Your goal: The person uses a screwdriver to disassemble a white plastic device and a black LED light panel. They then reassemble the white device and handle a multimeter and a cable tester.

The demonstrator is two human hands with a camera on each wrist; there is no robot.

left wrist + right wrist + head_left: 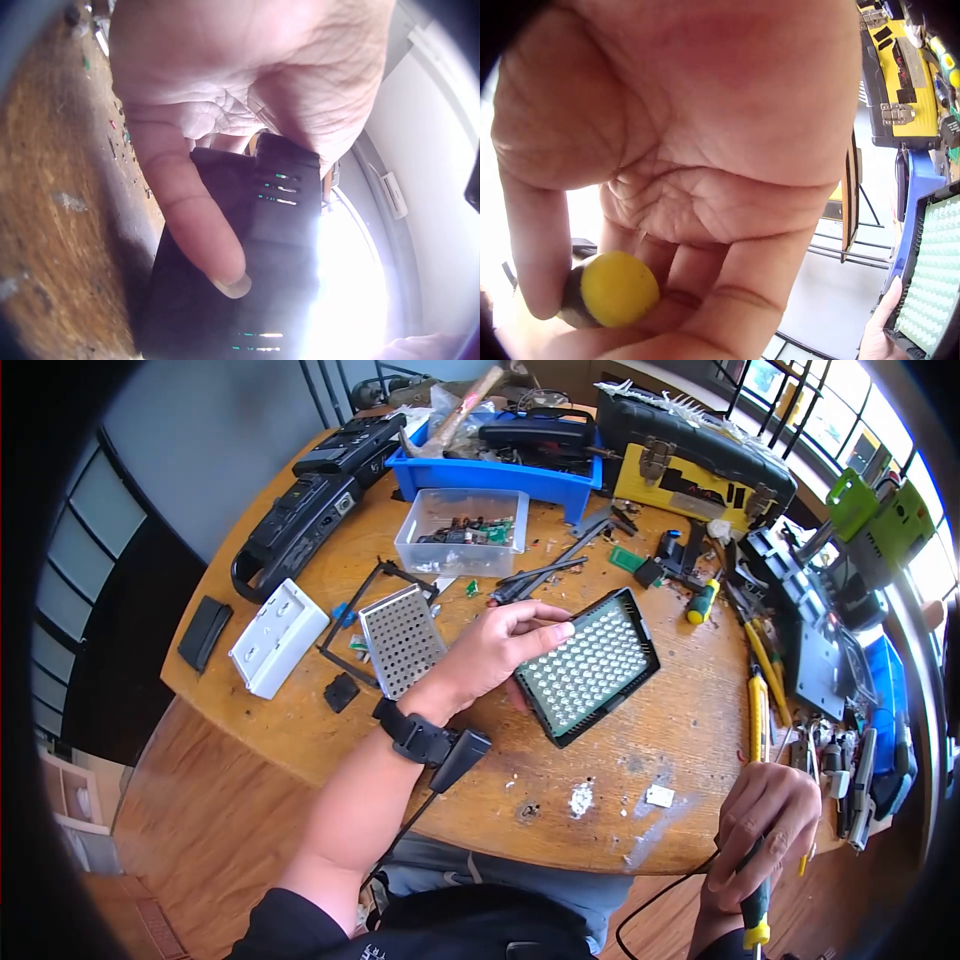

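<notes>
Over the wooden table (690, 700), the left hand (490, 650) grips the LED panel (590, 665), thumb on its bulb-studded face! Switch to the left wrist view: a finger lies across the dark back (270, 262), its slots glinting green, a side the head view hides. Out right, the right hand (770, 825) curls round a handle (757, 910) (the right wrist view gives us its round yellow end (620, 289)).

No text, brand, number or sign is legible in any view. Head view, near seven o'clock: pale lettering (373, 952) on the black shirt (480, 920), too small to read. At twelve o'clock: red marking on the hammer (468, 408), unreadable.
</notes>
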